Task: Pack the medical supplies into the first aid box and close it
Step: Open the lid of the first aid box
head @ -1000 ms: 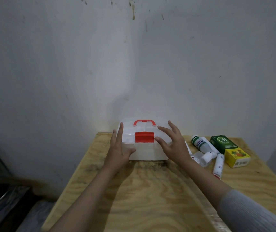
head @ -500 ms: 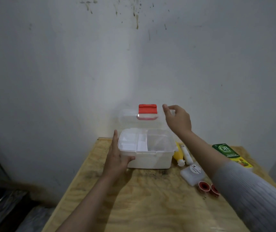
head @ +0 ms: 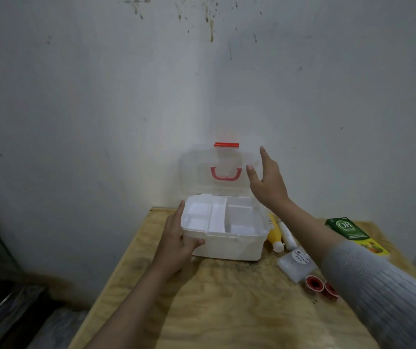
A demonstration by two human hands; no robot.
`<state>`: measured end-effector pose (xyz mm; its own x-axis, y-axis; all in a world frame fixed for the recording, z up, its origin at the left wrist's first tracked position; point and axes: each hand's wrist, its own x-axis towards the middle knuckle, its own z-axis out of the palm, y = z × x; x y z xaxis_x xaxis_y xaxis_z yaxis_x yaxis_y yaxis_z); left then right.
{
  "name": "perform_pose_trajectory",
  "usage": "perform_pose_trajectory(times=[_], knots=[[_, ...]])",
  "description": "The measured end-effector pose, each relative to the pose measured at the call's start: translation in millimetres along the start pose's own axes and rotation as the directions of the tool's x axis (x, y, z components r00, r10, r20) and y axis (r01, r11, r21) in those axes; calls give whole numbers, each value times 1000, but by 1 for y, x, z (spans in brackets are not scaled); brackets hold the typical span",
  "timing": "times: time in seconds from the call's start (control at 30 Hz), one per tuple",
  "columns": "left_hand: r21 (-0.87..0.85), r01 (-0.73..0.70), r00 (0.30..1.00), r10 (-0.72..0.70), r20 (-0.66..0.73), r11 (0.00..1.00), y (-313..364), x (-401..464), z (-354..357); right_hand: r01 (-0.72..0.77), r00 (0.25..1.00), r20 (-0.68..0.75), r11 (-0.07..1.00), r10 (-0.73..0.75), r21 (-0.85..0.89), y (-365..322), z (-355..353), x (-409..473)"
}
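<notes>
Plywood table (head: pixel 227 311) pushed against grey-white wall (head: pixel 101 96). Wall marked with brown drip stains (head: pixel 211 26) near top. Dark floor (head: pixel 13 311) left of table, details unclear.

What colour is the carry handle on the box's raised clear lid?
Red, seen through the clear plastic lid; the curved carry handle shows best in the head view.

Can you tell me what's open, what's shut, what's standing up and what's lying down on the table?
First aid box: open, tray empty.
Lid: swung up, upright at the back.
Yellow bottle: lying down, cap on.
White tube: lying beside the yellow bottle.
Green carton: lying flat, looks shut.
Clear plastic case: lying flat, shut.
Left hand: gripping the box's front left corner.
Right hand: open, by the lid's right edge.
</notes>
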<state>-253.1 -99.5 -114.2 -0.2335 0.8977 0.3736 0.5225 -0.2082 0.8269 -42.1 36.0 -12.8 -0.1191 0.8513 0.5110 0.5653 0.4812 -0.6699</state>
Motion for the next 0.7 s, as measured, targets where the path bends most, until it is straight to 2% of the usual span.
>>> perform_pose_trajectory(times=[0.3, 0.5, 0.6, 0.7], knots=[[11, 18, 998, -17, -58, 1000, 10, -4, 4, 11, 987, 161, 999, -5, -34, 9, -29, 8], [-30, 38, 993, -41, -107, 999, 9, -4, 14, 12, 995, 104, 997, -4, -79, 34, -79, -14], [-96, 74, 983, -89, -159, 993, 6, -7, 21, 9, 993, 118, 985, 11, -171, 64, -110, -40], [-149, 79, 979, -105, -173, 986, 2, -9, 26, -98, 991, 60, 947, 122, -307, 103, -142, -68]])
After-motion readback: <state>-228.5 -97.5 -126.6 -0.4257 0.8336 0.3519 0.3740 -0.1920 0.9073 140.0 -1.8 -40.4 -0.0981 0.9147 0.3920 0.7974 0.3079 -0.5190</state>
